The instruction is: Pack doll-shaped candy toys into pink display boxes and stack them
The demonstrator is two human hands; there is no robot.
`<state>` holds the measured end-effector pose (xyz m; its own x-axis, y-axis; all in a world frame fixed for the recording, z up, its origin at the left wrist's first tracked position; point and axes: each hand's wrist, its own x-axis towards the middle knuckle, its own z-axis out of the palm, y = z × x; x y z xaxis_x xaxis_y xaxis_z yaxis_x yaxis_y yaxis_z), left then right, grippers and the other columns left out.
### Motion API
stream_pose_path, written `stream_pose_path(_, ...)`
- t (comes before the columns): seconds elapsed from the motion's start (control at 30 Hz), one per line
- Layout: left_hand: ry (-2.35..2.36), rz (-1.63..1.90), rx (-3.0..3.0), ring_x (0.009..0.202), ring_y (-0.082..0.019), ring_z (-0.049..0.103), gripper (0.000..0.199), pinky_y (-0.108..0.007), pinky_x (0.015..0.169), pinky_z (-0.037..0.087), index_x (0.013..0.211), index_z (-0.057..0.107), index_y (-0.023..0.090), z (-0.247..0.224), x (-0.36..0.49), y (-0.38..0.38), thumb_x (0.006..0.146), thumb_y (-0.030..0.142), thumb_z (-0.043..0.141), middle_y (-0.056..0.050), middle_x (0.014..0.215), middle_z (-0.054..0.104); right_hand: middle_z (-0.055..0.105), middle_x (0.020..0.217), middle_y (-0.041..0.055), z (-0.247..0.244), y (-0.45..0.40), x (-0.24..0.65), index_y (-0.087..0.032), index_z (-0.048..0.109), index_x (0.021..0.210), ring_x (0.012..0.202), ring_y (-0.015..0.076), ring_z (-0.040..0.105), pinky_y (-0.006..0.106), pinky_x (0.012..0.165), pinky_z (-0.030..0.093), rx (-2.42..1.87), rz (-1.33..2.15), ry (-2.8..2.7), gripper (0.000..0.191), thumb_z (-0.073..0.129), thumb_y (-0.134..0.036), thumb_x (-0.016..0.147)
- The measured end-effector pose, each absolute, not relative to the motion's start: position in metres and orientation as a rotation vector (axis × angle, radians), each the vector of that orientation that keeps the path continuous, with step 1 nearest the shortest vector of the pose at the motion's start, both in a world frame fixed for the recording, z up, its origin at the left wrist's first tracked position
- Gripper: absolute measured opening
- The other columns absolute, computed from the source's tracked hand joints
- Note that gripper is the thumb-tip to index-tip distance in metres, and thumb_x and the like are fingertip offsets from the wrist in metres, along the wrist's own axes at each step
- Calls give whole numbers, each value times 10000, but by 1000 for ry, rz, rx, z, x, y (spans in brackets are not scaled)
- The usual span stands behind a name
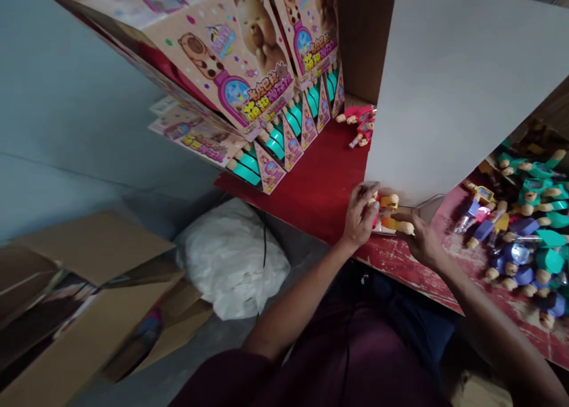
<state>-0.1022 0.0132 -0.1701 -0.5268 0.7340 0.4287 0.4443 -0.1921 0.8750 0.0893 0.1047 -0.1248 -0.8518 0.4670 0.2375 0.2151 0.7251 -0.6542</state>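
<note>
Both forearms reach forward from the body and converge at the front edge of the red table [329, 185]. The left hand [360, 217] is at the left end of a box with a tall white panel [444, 87], wrist near the table edge, palm down, fingers bent and somewhat apart from the thumb. A red toy [376, 220] shows beside its fingertips; whether they grip it cannot be told.

The right hand [420, 235] comes in from the opposite side, wrist angled inward, fingers bent in a narrow curl. Its fingertips touch the rounded end of an orange toy [393, 224], which lies low in the box between the hands; a pinch or a press cannot be distinguished. A yellow toy [389, 201] lies just behind it.

Mixed toys [518, 253] are heaped to the right of the box. Printed display boxes [249, 81] stand on the table's left side.
</note>
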Motion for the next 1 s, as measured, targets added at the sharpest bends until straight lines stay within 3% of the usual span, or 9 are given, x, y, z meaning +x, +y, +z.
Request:
stream_pose_path(0.17,1844,1760,1392,1381,-247,497,460,-457,1195,426,1465,567,295,-169,-103,12,1065,476,432,-101,1460,528,768,1076,115,-111,118,73,-225,610,1235,974,287,742,402,842,583,-672,877,-2662,255,585,-221,981)
stream_pose_path(0.37,1808,1766,1393,1354,-231,518,450,-446,1194,425,1458,572,297,-168,-105,11,1064,471,444,-96,1443,538,742,1189,119,-112,120,77,-235,599,1291,1038,271,725,390,868,576,-626,897,-2667,299,571,-221,994)
stream_pose_path(0.53,1805,1783,1385,1377,-246,505,444,-470,1198,422,1450,580,311,-168,-100,13,1063,478,442,-86,1455,557,742,1051,102,-137,115,67,-226,631,1227,918,260,715,399,813,578,-602,864,-2647,218,562,-276,1026)
stream_pose_path(0.73,1787,1760,1363,1379,-242,518,432,-454,1189,435,1437,601,288,-167,-101,10,1059,449,466,-94,1458,561,673,1144,139,-161,92,65,-233,640,1220,1061,302,640,503,927,564,-813,502,-2286,258,661,-336,985)
stream_pose_path(0.83,1779,1768,1336,1357,-237,540,427,-423,1181,439,1418,625,265,-167,-101,8,1048,438,499,-98,1449,569,677,1069,113,-157,80,66,-224,654,1127,1021,262,640,442,901,578,-856,523,-2321,158,570,-324,1039)
stream_pose_path(0.93,1810,1751,1307,1371,-236,531,424,-399,1196,412,1415,634,267,-169,-101,7,1038,427,523,-90,1461,569,698,1091,51,-149,92,80,-264,645,1154,1031,194,654,340,907,578,-888,521,-2354,159,527,-319,1061)
stream_pose_path(1.0,1835,1730,1287,1375,-233,528,422,-388,1204,394,1413,639,276,-170,-101,8,1032,425,536,-82,1470,570,700,1085,62,-143,121,102,-258,640,1165,1032,198,654,350,914,568,-959,455,-2288,218,445,-304,1080)
